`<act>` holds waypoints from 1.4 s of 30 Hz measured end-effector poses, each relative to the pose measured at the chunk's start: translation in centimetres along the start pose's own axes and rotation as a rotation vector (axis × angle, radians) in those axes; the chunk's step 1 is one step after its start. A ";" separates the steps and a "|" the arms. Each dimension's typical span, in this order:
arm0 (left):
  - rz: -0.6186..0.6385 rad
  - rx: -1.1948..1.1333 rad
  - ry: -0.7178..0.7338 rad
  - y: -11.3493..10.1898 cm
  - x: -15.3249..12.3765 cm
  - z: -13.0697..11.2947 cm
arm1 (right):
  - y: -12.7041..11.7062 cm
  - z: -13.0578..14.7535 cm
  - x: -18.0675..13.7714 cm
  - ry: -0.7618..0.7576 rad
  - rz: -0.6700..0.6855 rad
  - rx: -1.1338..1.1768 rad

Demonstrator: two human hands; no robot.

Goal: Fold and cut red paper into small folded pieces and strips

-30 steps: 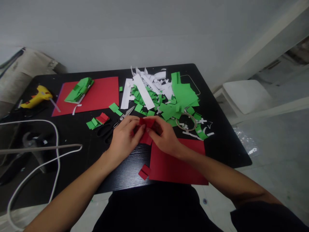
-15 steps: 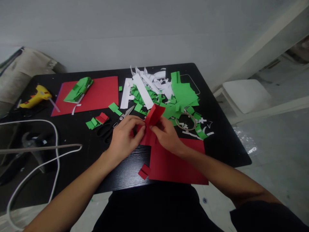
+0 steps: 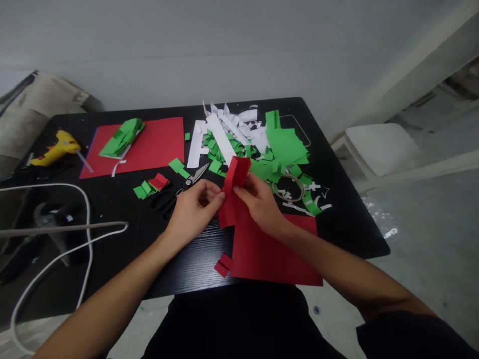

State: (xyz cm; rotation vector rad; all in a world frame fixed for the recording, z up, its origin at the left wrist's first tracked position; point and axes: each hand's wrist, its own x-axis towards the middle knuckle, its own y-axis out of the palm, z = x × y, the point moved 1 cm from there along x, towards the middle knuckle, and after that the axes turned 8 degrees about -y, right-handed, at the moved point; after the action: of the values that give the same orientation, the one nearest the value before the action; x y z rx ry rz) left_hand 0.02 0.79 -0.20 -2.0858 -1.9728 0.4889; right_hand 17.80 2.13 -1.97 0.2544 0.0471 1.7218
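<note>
A folded strip of red paper (image 3: 236,174) is held between both hands above the table. My left hand (image 3: 196,204) pinches its left edge between thumb and fingers. On the other side, my right hand (image 3: 260,202) grips it, thumb on the near face and fingers behind. The strip has creases, and its upper part stands up while the lower part hangs down. Beneath my right hand lies a larger red sheet (image 3: 277,254). Black-handled scissors (image 3: 189,182) rest just beyond my left hand, partly hidden by it. A small folded red piece (image 3: 223,265) lies by the sheet's left edge.
Green and white paper scraps (image 3: 239,134) pile up at the back, beside a tape roll (image 3: 289,188). At the left are a yellow glue gun (image 3: 62,147), a red sheet (image 3: 160,144) bearing a folded green paper bundle (image 3: 123,138), pliers (image 3: 54,229) and a white cable (image 3: 89,234).
The red strip has turned more upright and shows more of its folded face. My fingers have shifted slightly along it, while both hands keep hold.
</note>
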 end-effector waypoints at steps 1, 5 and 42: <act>0.012 0.007 -0.006 0.0 0.0 0.0 | -0.1 0.0 0.0 -0.003 -0.010 -0.007; 0.081 0.049 -0.030 0.0 -0.2 0.0 | -0.2 -0.4 0.0 0.013 -0.043 0.011; -0.068 0.275 0.225 0.5 -0.9 -0.9 | 0.3 0.5 -1.2 -0.478 -0.026 -0.689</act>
State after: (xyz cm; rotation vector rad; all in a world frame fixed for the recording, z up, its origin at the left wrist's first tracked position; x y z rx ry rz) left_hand 0.83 -0.13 0.51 -1.8139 -1.7340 0.4605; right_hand 17.78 0.86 -1.62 0.1406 -0.8717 1.5136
